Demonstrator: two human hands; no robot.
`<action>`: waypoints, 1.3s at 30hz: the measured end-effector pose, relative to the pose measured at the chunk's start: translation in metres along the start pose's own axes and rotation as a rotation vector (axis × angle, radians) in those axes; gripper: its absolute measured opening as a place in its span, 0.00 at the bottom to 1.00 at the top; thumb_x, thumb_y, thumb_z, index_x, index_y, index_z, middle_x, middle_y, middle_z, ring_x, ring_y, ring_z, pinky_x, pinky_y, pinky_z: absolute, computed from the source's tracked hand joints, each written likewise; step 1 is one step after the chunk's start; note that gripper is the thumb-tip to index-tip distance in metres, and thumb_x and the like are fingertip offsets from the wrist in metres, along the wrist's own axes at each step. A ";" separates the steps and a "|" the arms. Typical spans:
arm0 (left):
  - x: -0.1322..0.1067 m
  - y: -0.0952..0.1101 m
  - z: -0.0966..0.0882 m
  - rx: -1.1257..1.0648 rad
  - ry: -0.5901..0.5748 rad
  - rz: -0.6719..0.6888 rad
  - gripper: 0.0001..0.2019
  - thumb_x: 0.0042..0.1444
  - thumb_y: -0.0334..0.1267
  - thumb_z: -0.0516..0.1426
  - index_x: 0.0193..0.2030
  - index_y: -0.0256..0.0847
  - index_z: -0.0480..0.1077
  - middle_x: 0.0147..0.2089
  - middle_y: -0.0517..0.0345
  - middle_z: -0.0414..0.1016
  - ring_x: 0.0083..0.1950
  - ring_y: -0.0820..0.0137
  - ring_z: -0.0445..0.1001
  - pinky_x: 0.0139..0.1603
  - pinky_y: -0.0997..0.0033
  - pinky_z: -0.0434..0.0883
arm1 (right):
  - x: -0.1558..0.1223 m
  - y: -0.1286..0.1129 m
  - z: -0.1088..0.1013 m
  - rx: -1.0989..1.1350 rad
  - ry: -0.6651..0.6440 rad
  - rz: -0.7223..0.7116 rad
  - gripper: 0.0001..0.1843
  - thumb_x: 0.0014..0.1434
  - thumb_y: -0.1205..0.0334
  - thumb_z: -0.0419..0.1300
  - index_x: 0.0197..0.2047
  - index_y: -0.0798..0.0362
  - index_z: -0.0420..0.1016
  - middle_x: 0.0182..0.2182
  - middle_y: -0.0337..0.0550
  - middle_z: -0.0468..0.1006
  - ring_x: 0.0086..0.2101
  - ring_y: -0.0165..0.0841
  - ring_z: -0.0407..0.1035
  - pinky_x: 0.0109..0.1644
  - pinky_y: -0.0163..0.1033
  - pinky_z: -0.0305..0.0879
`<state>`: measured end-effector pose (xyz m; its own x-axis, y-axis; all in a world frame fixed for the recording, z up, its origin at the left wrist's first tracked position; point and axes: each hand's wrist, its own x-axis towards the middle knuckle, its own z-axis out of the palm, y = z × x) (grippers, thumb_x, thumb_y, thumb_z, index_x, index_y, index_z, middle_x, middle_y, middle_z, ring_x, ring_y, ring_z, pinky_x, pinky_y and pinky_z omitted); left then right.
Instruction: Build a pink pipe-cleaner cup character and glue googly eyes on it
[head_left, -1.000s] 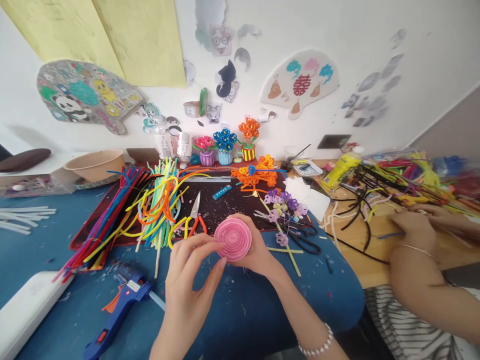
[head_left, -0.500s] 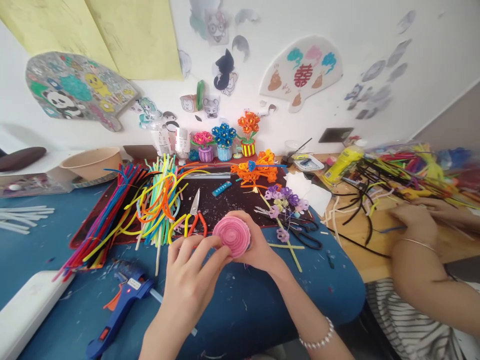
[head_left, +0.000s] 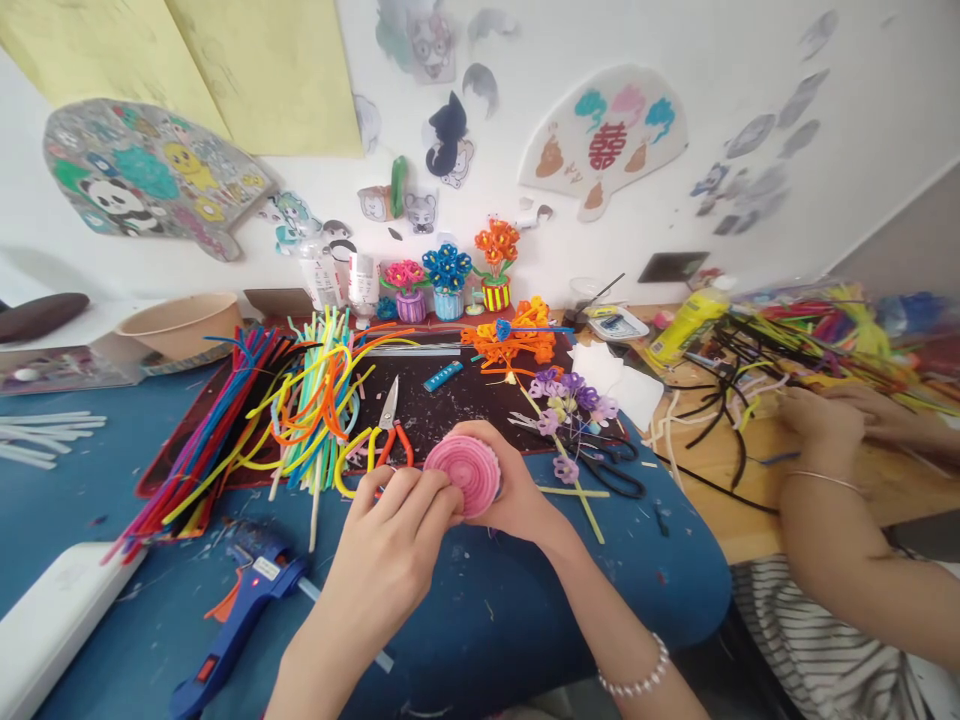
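A round pink coil of wound pipe cleaner [head_left: 465, 474], shaped like a small cup, is held above the blue table top [head_left: 487, 610]. My right hand [head_left: 517, 495] is wrapped round its right side and back. My left hand [head_left: 394, 550] has its fingers curled against the coil's left rim, pinching at the edge. Just behind the hands lie red-handled scissors [head_left: 391, 428] on a black mat [head_left: 457, 400].
A blue glue gun [head_left: 236, 620] lies at the front left. A heap of coloured pipe cleaners [head_left: 300, 400] covers the mat's left side. Purple pipe-cleaner flowers [head_left: 568, 400] and black scissors [head_left: 611, 468] lie right of the hands. Another person's hands [head_left: 832, 420] work among pipe cleaners at the right.
My left hand has closed in from open fingers in front of the coil to a curled pinch on its left rim. The coil has tilted slightly away. The other person's hands shifted a little.
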<state>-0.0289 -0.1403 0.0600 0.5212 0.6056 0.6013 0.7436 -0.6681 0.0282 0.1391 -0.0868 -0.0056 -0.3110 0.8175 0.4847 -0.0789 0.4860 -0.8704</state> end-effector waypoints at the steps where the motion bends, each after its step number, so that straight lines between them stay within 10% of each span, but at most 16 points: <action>1: 0.000 0.000 0.000 -0.010 0.007 -0.004 0.06 0.63 0.28 0.54 0.38 0.39 0.71 0.38 0.58 0.79 0.39 0.66 0.69 0.46 0.62 0.60 | 0.000 0.001 0.000 -0.001 0.002 -0.001 0.38 0.41 0.62 0.75 0.55 0.44 0.66 0.50 0.43 0.72 0.48 0.41 0.70 0.54 0.46 0.67; 39: -0.014 0.010 0.000 0.099 0.292 0.036 0.10 0.58 0.22 0.58 0.39 0.40 0.77 0.29 0.60 0.81 0.30 0.72 0.72 0.40 0.66 0.62 | -0.001 -0.004 -0.003 0.067 0.052 0.005 0.39 0.42 0.58 0.73 0.57 0.43 0.64 0.51 0.43 0.72 0.49 0.42 0.70 0.55 0.47 0.67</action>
<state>-0.0286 -0.1557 0.0515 0.4164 0.4228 0.8049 0.7716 -0.6325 -0.0669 0.1425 -0.0881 -0.0023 -0.2621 0.8357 0.4825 -0.1408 0.4615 -0.8759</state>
